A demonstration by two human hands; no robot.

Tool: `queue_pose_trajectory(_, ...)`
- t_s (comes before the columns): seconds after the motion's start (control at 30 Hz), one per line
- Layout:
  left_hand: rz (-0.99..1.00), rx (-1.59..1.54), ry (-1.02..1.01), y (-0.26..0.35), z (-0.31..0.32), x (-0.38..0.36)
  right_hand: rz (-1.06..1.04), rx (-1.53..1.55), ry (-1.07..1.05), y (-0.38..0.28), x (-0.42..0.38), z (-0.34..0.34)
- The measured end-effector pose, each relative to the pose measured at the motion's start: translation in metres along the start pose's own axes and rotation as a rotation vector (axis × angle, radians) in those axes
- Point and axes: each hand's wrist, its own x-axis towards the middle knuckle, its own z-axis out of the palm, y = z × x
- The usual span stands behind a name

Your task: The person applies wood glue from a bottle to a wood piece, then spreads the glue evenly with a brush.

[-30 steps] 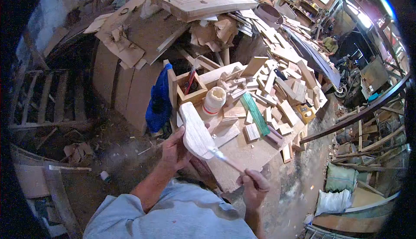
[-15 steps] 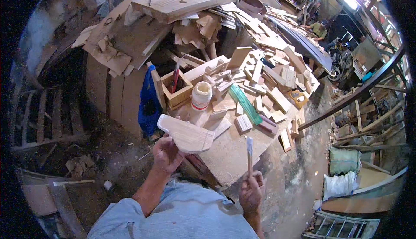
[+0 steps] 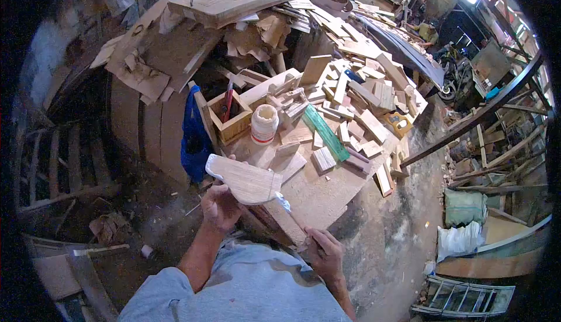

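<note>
A curved, flat piece of wood (image 3: 245, 180) with white glue along its left end is gripped in my left hand (image 3: 222, 207), fingers partly hidden beneath it. My right hand (image 3: 324, 252) pinches a thin wooden stick (image 3: 296, 219). White glue coats the stick's tip, which is at the lower right edge of the wooden piece. Beyond them, an open white glue jar (image 3: 265, 125) stands upright on the workbench (image 3: 318, 205). Small wood blocks lie on the bench just past the held piece.
Offcuts (image 3: 374, 94) are heaped over the bench's far right. A wooden box (image 3: 234, 124) holds a red-handled tool, with a blue bag (image 3: 196, 141) hanging beside it. A green strip (image 3: 327, 134) and a yellow tool (image 3: 400, 124) lie among the scraps. Another person (image 3: 426, 31) is far back.
My right hand has moved left and tilted the stick from upright, bringing its glue-covered tip to the wooden piece's edge. My left hand still holds the piece, slightly shifted left.
</note>
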Motion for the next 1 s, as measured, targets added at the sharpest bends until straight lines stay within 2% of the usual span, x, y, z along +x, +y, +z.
queue_pose_trajectory(0.13, 0.017, 0.026, 0.010, 0.000, 0.004, 0.002, -0.024, -0.053, -0.076, 0.003, -0.002, -0.005)
queue_pose_trajectory(0.23, 0.042, 0.054, 0.020, 0.000, 0.005, 0.002, -0.042, 0.014, -0.007, 0.001, 0.001, -0.004)
queue_pose_trajectory(0.33, 0.034, 0.083, 0.010, -0.002, 0.003, 0.004, -0.128, -0.063, -0.057, -0.008, 0.009, -0.003)
queue_pose_trajectory(0.43, 0.032, 0.111, 0.014, -0.001, 0.004, 0.005, -0.076, -0.005, -0.062, -0.009, 0.003, -0.005)
queue_pose_trajectory(0.53, 0.028, 0.115, 0.012, -0.004, 0.004, 0.006, -0.054, -0.072, -0.103, -0.009, 0.006, -0.003)
queue_pose_trajectory(0.63, 0.047, 0.131, 0.018, -0.003, 0.004, 0.006, -0.063, -0.046, -0.070, -0.022, 0.008, -0.005)
queue_pose_trajectory(0.73, 0.045, 0.129, 0.041, -0.006, 0.004, 0.006, -0.070, -0.042, -0.163, -0.017, 0.009, -0.001)
queue_pose_trajectory(0.83, 0.070, 0.133, 0.052, -0.003, 0.002, 0.005, -0.150, -0.013, -0.152, -0.014, 0.007, -0.003)
queue_pose_trajectory(0.93, 0.099, 0.142, 0.061, -0.004, -0.002, 0.005, 0.329, 0.354, -0.162, 0.017, -0.012, 0.001)
queue_pose_trajectory(1.0, 0.116, 0.151, 0.069, -0.003, -0.003, 0.002, 0.309, 0.420, -0.091, 0.019, -0.011, 0.001)
